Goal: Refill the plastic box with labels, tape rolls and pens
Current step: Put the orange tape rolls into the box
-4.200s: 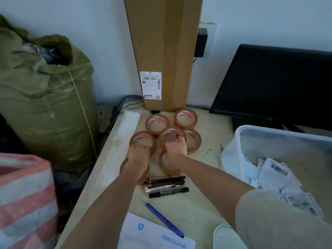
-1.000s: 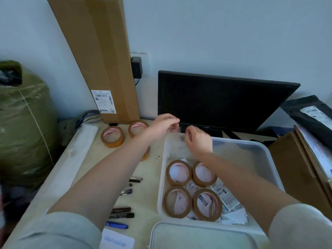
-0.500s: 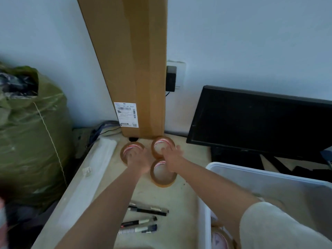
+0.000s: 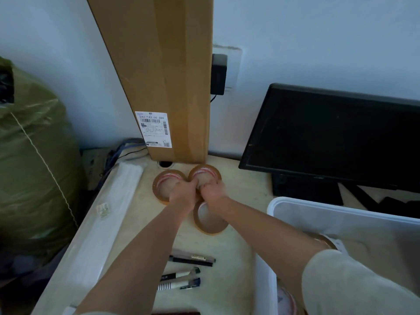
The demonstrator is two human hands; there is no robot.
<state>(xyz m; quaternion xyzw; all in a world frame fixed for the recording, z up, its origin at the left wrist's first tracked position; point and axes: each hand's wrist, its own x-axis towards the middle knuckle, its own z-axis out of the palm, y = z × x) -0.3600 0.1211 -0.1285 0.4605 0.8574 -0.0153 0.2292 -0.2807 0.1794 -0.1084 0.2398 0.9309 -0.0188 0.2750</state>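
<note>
Hands closer now; left hand (image 4: 183,196) clamped on left roll (image 4: 161,183); right hand (image 4: 212,192) clamped on far roll (image 4: 205,172)

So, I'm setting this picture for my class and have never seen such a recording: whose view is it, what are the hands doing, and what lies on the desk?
There is no machine here. A camera worn on a person's head looks down at their two bare hands. The left hand pinches the rim of the left tape roll. The right hand curls its fingers into the back tape roll. A third tape roll lies nearer. Some pens lie in front, and the plastic box stands on the right.
</note>
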